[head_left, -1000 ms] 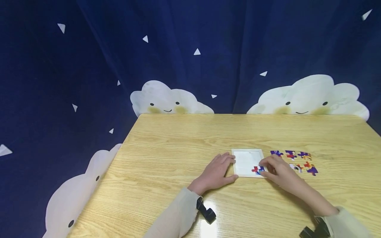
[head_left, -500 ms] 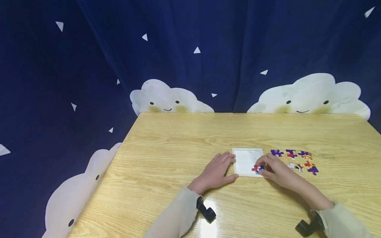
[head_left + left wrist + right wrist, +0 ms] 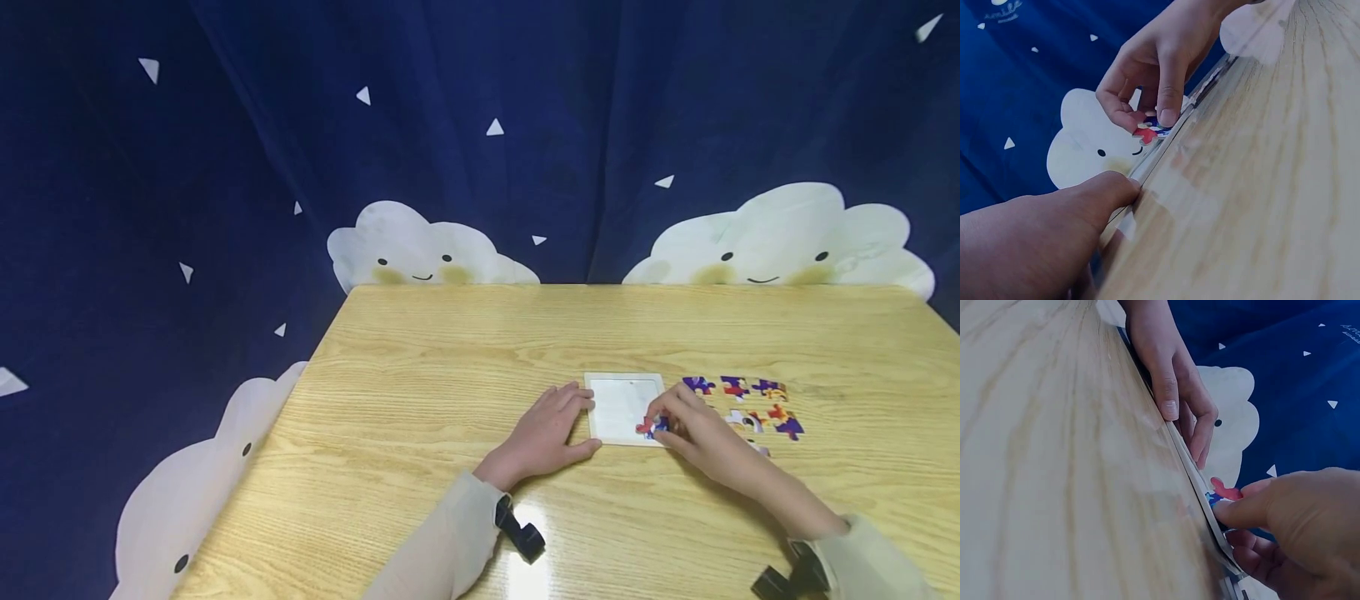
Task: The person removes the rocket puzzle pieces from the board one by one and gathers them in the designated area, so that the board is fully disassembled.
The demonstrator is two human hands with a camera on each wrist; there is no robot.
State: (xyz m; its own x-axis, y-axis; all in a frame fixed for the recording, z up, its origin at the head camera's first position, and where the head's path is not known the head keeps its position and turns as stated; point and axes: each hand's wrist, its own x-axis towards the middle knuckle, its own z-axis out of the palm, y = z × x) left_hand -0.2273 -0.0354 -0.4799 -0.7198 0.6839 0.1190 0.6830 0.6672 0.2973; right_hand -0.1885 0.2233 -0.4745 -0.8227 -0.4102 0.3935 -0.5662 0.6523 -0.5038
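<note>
A jigsaw piece (image 3: 651,427) in red and blue is pinched between the thumb and fingers of my right hand (image 3: 705,437). It is over the lower right corner of a white puzzle frame (image 3: 611,408). In the left wrist view, the piece (image 3: 1146,134) tilts up at the frame's edge. My left hand (image 3: 549,429) rests at the frame's left side, fingertips on that edge and thumb at the near corner. In the right wrist view, the left thumb (image 3: 1168,400) touches the frame's near rim.
Several loose jigsaw pieces (image 3: 780,421) lie on the wooden table (image 3: 450,358) right of the frame, some partly hidden by the right hand. A dark blue curtain (image 3: 465,167) with white clouds hangs behind the table and along its left side.
My right hand has shifted slightly over the frame's lower right corner, and the pinched piece has changed its tilt. The left hand has stayed in place.
</note>
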